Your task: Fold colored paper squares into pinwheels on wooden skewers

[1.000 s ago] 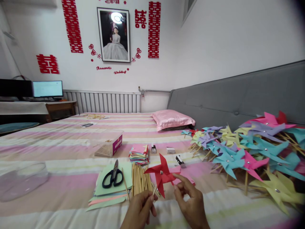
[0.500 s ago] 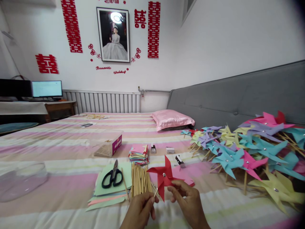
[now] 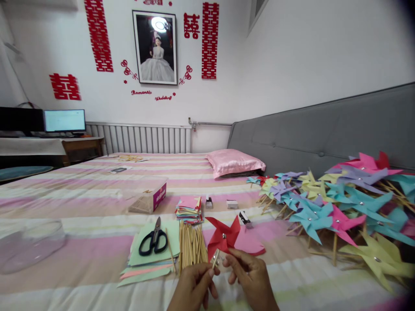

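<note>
A red paper pinwheel point(image 3: 223, 233) with a silvery pin at its centre stands upright in front of me. My left hand point(image 3: 194, 283) pinches the thin wooden stick point(image 3: 215, 258) below it. The thumb and index finger of my right hand point(image 3: 249, 276) are closed at the lower right blade, the other fingers curled. Just left of the pinwheel lies a bundle of wooden sticks point(image 3: 192, 246). Behind it is a sheet of pink paper point(image 3: 251, 242), partly covered. Small shiny pieces point(image 3: 221, 258) show between my hands, too small to name.
Black-handled scissors point(image 3: 154, 242) lie on green paper sheets point(image 3: 168, 255). Farther off are a stack of coloured paper squares point(image 3: 188, 211), a clear plastic box point(image 3: 149, 196), small white boxes point(image 3: 231, 204) and a black-and-silver object point(image 3: 245, 219). Many finished pinwheels point(image 3: 311, 216) pile up at right.
The red pinwheel has turned about its pin, so its blades point differently. My right hand has shifted slightly left and down, and my left hand slightly right.
</note>
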Demonstrator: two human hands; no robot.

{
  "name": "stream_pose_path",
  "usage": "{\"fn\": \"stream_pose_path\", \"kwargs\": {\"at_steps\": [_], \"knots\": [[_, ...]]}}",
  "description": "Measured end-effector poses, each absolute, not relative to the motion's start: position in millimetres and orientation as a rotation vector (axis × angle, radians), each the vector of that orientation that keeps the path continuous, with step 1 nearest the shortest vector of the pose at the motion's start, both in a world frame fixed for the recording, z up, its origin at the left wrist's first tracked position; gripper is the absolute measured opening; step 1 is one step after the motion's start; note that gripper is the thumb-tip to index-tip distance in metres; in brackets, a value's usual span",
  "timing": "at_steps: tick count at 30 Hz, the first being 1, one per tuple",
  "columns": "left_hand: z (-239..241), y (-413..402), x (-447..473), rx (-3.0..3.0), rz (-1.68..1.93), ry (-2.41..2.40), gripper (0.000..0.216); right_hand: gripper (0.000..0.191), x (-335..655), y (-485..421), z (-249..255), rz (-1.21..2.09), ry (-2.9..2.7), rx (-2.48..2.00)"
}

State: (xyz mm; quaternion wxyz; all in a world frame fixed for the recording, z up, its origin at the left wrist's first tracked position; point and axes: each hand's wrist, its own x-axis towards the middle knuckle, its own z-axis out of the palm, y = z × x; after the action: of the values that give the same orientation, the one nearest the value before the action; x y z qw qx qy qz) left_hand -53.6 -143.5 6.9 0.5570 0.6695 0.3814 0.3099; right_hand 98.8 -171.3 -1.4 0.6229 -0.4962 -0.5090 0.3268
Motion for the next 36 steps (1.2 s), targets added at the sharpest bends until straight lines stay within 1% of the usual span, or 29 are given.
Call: {"fn": "stream_pose_path", "kwargs": {"at_steps": [5,9,13,17,21,25,28,31,36], "knots": [[7.6,-141.1,-55.2,1.648,0.754,0.925,0.04,0.043,100.6,-170.0,-1.1,1.06,-1.027,-1.052],[6.5,-141.1,-56.0,1.702,0.744,0.95,0.039,0.041,104.8,-169.0,-2.4,1.261,-1.001,-0.956],[5.9,-142.2,-55.2,1.696,0.729,0.936,0.039,0.04,106.1,-168.8,-1.5,1.351,-1.017,-0.89],[7.1,-141.7,-56.0,1.657,0.74,0.932,0.04,0.041,106.0,-169.2,1.5,1.308,-1.024,-0.926],[8.2,-139.2,-59.7,1.588,0.792,0.94,0.04,0.04,107.6,-169.7,2.8,1.121,-1.038,-1.011],[8.5,-136.9,-62.4,1.551,0.809,0.925,0.043,0.029,110.4,-168.4,1.8,0.899,-1.081,-1.095],[10.4,-136.6,-62.0,1.536,0.814,0.921,0.045,0.02,111.3,-167.7,1.6,0.797,-1.119,-1.117],[13.0,-137.4,-60.2,1.525,0.813,0.92,0.045,0.017,110.1,-168.3,2.9,0.771,-1.128,-1.102],[13.8,-139.7,-56.5,1.526,0.8,0.926,0.043,0.018,104.5,-169.2,3.3,0.778,-1.156,-1.142]]}}
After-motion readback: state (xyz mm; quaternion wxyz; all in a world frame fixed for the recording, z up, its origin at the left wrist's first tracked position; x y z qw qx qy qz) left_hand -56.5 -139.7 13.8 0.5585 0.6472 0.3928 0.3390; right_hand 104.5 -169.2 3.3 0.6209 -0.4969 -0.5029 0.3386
